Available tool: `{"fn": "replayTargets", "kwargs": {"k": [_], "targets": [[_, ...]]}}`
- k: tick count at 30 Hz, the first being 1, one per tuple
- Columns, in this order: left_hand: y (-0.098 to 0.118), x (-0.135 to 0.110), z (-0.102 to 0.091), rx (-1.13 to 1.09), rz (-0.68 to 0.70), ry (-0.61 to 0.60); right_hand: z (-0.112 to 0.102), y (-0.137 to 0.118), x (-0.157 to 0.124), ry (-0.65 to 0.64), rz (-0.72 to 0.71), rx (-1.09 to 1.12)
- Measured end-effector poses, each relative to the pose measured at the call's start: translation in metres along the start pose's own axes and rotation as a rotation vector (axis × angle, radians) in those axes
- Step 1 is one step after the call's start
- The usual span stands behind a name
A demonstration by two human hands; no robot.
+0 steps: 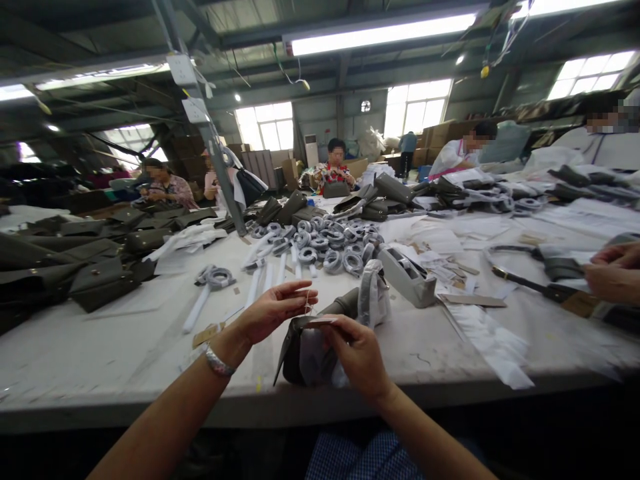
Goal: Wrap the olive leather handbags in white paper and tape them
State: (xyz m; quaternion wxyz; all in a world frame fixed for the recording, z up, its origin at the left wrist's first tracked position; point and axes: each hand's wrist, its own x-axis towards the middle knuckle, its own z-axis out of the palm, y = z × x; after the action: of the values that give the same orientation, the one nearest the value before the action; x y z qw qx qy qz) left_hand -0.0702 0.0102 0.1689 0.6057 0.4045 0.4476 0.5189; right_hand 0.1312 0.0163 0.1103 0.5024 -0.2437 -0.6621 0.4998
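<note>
White table (140, 353): left hand (273, 309) uncurled, right hand (359, 352) pinching tag (321, 321).

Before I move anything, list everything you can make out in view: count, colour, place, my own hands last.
Table: one, off-white, foreground
Near bag: one, dark olive, at the table's near edge
Card: one, pale, over the near bag
Wrapped coils: many, grey, mostly mid-table
Tape dispenser: one, grey, right of the near bag
Other bags: many, dark olive, left and farther back
White strips: several, white, by the coils
Loose papers: many, mostly white, right
Pole: one, grey, left of the coils
Co-workers: at least six, varied clothing, beyond and right
Boxes: several, brown, background
Ceiling lights: several, white, overhead
Windows: several, white, background
Left hand: one, silvery wristband, near bag's left
Right hand: one, bare, pinching the card
</note>
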Motion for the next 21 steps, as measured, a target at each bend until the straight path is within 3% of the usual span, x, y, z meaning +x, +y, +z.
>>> {"fn": "replayTargets", "kwargs": {"k": [6,15,21], "targets": [[-0.007,0.003,0.009,0.096,0.025,0.023,0.007,-0.007,0.012,0.086,0.14,0.03],[-0.017,0.004,0.005,0.043,0.026,0.053,-0.001,-0.015,0.02,0.041,0.216,-0.059],[-0.01,-0.002,0.003,0.035,0.055,-0.011,-0.006,-0.023,0.033,-0.051,0.12,-0.388]]}}
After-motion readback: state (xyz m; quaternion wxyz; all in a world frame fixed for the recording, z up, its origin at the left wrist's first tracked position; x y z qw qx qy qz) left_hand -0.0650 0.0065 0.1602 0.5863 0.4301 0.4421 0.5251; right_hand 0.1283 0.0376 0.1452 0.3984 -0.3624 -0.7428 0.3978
